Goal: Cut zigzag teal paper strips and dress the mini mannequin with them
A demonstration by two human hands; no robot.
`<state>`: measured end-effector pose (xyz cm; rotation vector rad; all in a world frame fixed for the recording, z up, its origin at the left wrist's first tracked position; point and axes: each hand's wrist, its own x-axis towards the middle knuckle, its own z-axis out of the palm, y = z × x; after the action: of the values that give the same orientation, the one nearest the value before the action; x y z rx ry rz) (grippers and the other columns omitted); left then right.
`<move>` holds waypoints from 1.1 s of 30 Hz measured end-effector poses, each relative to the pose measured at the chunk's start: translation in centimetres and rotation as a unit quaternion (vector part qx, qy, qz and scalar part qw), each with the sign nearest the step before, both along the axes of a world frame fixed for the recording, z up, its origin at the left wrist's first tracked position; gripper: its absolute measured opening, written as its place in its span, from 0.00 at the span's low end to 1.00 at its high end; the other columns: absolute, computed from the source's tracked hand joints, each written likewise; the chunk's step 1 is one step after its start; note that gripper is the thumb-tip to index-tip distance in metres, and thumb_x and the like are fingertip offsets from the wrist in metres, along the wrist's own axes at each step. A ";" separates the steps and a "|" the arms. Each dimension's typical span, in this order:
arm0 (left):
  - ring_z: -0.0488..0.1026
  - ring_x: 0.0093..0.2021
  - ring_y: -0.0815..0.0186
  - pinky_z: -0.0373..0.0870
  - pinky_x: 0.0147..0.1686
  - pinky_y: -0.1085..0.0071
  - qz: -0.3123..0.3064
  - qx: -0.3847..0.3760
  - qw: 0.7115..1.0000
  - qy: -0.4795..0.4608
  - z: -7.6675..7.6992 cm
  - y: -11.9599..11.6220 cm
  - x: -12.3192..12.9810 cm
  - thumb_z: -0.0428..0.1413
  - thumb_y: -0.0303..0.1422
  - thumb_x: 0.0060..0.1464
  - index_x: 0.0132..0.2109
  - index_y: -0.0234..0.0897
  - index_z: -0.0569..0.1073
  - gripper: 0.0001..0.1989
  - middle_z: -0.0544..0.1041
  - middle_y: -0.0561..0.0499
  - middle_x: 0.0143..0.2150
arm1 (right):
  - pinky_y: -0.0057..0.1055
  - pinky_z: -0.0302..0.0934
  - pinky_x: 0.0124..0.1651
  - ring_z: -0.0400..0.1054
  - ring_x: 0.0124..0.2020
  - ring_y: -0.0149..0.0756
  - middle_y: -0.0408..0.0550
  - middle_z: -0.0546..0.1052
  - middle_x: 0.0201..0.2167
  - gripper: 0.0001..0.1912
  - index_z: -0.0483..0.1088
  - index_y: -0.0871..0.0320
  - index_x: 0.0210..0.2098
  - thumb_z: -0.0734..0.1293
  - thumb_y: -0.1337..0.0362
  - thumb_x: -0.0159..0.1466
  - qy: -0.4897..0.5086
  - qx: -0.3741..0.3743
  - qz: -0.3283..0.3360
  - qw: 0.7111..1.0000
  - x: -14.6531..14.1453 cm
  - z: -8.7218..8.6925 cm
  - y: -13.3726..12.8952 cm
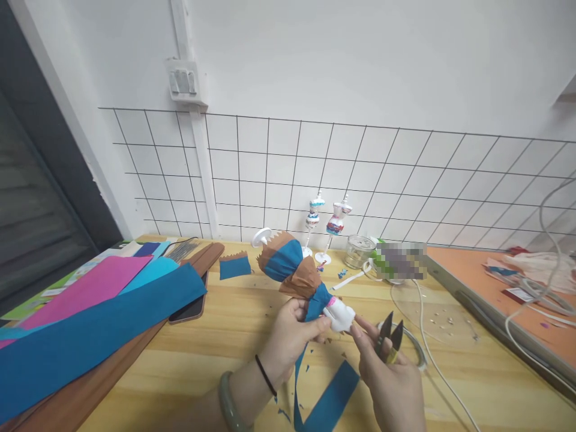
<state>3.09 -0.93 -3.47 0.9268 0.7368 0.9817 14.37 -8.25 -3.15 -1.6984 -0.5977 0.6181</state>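
A miniature white dress form (341, 315) lies tilted between my hands, its bust end toward me and its round white base (261, 237) pointing away. Blue and brown crepe paper (303, 277) is gathered around it as a skirt with zigzag edges. My left hand (294, 333) pinches the form and paper at the waist. From there a blue paper strip (333, 393) hangs down and curls on the table. Closed around small dark-bladed scissors (391, 336), my right hand (391, 378) also touches the white torso with its fingertips. The blades stand apart, pointing up.
Two painted dress forms (339, 221) stand by the wall grid, near a glass jar (359, 251). Coloured paper sheets (99, 282) and a phone (191, 306) lie left. A tape roll (420, 351), a white cable (427, 330) and an orange board (468, 282) are at right.
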 end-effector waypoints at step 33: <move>0.72 0.44 0.59 0.69 0.41 0.68 -0.069 -0.049 0.985 -0.147 1.6 -1.0 -0.5 0.57 0.26 0.46 0.38 0.30 0.75 0.09 0.77 0.42 0.41 | 0.24 0.48 0.16 0.49 0.15 0.27 0.34 0.55 0.11 0.28 0.71 0.64 0.40 0.70 0.49 0.47 0.071 0.044 0.064 0.994 0.5 -0.2 0.3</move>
<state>2.60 -1.94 -1.87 0.7174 0.4603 0.9260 14.89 -7.90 -3.39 -1.5288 -0.6258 0.7867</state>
